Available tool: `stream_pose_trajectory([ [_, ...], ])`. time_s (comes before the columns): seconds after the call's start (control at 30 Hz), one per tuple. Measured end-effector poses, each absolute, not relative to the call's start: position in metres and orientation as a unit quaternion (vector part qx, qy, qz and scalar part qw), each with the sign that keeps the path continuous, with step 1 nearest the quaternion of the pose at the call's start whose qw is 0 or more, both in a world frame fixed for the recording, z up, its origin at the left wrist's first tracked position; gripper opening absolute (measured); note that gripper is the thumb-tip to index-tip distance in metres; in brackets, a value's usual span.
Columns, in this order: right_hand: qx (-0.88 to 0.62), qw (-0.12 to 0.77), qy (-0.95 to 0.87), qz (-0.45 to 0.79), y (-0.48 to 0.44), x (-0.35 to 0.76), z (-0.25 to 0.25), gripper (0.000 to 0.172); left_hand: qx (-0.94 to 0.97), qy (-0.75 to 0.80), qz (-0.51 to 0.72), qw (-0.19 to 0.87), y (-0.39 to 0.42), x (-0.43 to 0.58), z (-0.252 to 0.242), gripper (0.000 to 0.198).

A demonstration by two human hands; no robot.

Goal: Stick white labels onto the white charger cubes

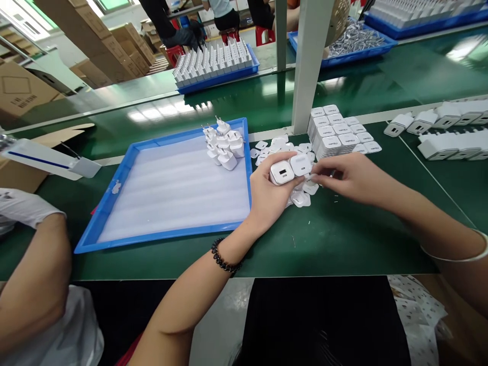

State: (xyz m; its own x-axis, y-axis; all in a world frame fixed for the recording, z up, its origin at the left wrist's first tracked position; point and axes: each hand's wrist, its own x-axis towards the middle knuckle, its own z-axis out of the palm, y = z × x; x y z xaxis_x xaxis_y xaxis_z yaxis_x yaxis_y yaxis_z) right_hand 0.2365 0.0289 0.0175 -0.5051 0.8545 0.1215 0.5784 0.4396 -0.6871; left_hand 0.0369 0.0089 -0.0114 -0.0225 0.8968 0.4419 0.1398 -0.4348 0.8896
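My left hand [269, 195] is wrapped round two white USB chargers [282, 173], held side by side with their port faces toward me. Close to their right side, my right hand [341, 175] has its thumb and fingertips pinched together; whatever they hold is too small to make out. Beneath and behind the hands lie loose white cover pieces [301, 198], partly hidden by my left hand. Just beyond them stand stacks of printed square white pieces [331, 132]. Left of my hands, a blue tray [160, 239] with a white liner bears several chargers with plug pins [224, 145] in its far right corner.
More white chargers [438, 147] stand in rows at the right of the green table [343, 244]. A metal post [310, 61] rises behind the stacks. A co-worker's gloved hand [26, 206] is at the far left. Farther back are blue trays of parts [217, 76].
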Motion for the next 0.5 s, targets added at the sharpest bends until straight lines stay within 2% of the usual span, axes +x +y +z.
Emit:
stream_pose_trajectory([
  [0.1, -0.397, 0.309, -0.75, 0.43, 0.02, 0.238, 0.031, 0.022, 0.675, 0.387, 0.583, 0.236, 0.004, 0.04, -0.012, 0.029],
  [0.2, -0.388, 0.351, -0.698, 0.489, 0.01, 0.233, 0.037, 0.021, 0.729, 0.352, 0.561, 0.174, 0.0, 0.043, -0.013, 0.029],
  [0.5, -0.322, 0.34, -0.68, 0.565, 0.0, 0.222, 0.029, 0.025, 0.754, 0.351, 0.525, 0.179, -0.004, 0.045, -0.01, 0.021],
])
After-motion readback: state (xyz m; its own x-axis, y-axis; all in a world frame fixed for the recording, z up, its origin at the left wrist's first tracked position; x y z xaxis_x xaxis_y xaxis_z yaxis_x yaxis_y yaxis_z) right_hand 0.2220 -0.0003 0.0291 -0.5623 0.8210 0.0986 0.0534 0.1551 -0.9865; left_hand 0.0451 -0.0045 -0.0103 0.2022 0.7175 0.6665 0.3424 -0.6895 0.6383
